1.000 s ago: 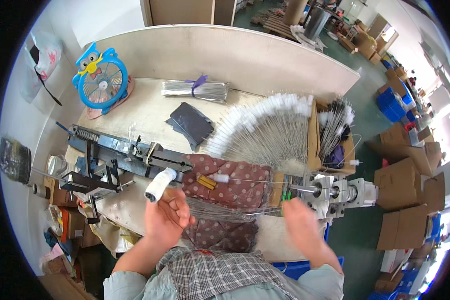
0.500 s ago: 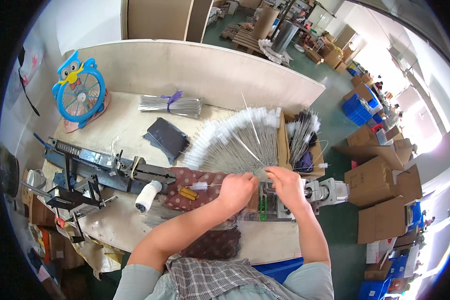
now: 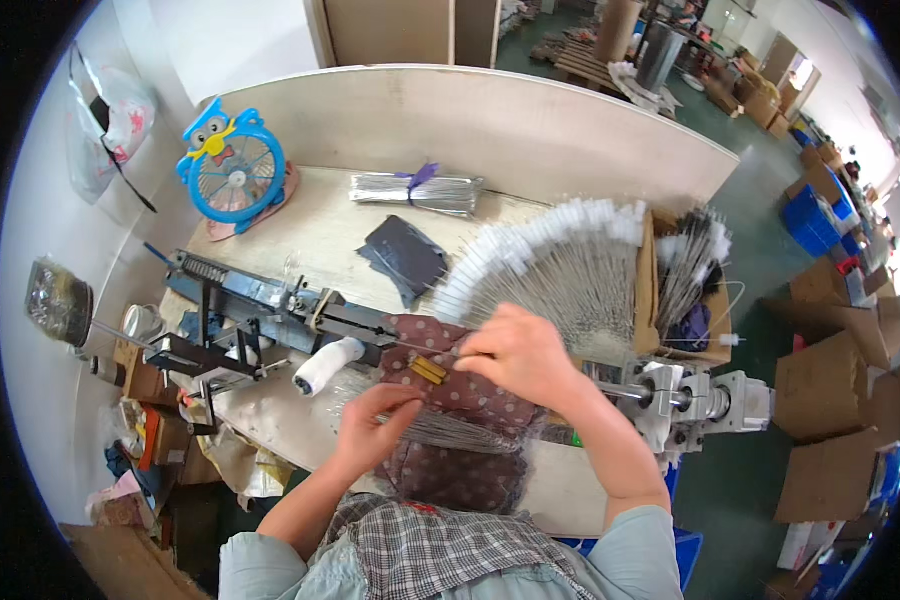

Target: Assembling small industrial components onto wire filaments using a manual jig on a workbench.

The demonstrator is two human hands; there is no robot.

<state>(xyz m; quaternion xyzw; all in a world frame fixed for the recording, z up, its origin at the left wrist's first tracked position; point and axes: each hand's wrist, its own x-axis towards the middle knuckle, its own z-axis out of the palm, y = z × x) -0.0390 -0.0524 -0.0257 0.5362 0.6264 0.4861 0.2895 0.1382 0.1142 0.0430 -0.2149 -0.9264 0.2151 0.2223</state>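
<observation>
My right hand (image 3: 518, 350) is closed around a thin metal wire (image 3: 425, 347), which runs left to the end of a dark metal bench fixture (image 3: 335, 318). Lower and to the left, my left hand (image 3: 375, 430) has thumb and fingers pinched together beside a bundle of loose thin wires (image 3: 460, 432). What it pinches is too fine to make out. The wires lie on a brown polka-dot cloth (image 3: 490, 400). Between the hands sits a small yellow-brown block (image 3: 428, 369). Beyond my right hand, many white-tipped wire brushes (image 3: 530, 245) lie fanned out.
A white wrapped roll (image 3: 328, 366) sticks out by the fixture. Right of my right forearm stands a metal shaft mechanism (image 3: 685, 400). A cardboard box (image 3: 650, 290) holds more brushes. Behind are dark cloth pieces (image 3: 405, 258), a tied wire bundle (image 3: 420, 192) and a blue fan (image 3: 235, 175).
The view has swung left. Both hands have moved left from the shaft mechanism and apart; the right is now by the fixture with a wire. The white-tipped brush near my left hand is gone from there.
</observation>
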